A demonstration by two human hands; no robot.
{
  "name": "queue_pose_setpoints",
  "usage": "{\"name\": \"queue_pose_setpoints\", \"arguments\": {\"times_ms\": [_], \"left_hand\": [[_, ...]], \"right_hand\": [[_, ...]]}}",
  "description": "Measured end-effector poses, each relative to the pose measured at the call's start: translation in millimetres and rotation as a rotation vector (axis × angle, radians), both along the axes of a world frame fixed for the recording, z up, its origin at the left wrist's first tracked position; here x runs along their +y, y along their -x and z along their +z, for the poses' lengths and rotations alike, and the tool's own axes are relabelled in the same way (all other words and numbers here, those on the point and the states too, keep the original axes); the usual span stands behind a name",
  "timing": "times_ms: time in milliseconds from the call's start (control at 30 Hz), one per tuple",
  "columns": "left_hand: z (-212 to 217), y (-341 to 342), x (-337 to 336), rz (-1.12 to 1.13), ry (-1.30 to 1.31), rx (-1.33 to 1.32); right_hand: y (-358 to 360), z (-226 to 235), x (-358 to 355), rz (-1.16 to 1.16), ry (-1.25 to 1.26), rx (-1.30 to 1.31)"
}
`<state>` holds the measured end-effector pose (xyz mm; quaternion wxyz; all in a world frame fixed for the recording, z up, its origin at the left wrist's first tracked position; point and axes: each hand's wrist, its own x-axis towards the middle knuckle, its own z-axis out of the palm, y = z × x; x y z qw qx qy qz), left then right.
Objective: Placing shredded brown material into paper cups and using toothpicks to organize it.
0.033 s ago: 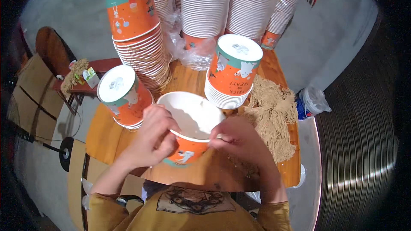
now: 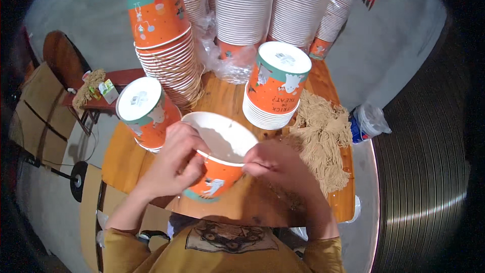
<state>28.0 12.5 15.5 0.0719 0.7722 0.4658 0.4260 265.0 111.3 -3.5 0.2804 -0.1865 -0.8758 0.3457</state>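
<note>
An orange paper bucket (image 2: 220, 176) with a white rim, white inside and a green base band is tilted, mouth up, in front of me over the table's near part. My left hand (image 2: 176, 164) is closed on its rim at the left, with fingers curled over the edge. At the right side of the rim my right hand (image 2: 280, 164) is closed in a pinch. Its fingertips hide whatever small thing may be between them and the rim. A heap of tan cords (image 2: 323, 144) lies beside my right forearm.
Upside-down bucket stacks stand left (image 2: 146, 108) and right (image 2: 280, 83) on the wooden table (image 2: 214, 93). Behind, a tall bucket stack (image 2: 166, 55) is draped with cords, beside plastic-wrapped bucket stacks (image 2: 242, 10). A blue-and-white pail (image 2: 361, 126) stands beyond the table's right edge.
The bucket has shifted slightly left and toward me and tilts more. My right hand has moved a little left along with it.
</note>
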Motion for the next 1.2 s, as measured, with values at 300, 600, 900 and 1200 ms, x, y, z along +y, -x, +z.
{"name": "queue_pose_setpoints", "arguments": {"times_ms": [300, 600, 900, 1200], "left_hand": [[49, 111, -55, 0.218, -0.259, -0.708], [-21, 149, -45, 0.53, -0.181, -0.402], [-67, 158, -21, 0.707, -0.175, 0.059], [-91, 137, -37, 0.903, -0.229, 0.027]], "right_hand": [[138, -6, 24, 0.313, 0.741, 0.399], [229, -77, 54, 0.067, 1.348, 0.411], [185, -93, 11, 0.097, 1.048, -0.082], [43, 17, 89, -0.842, -0.878, 0.039]]}}
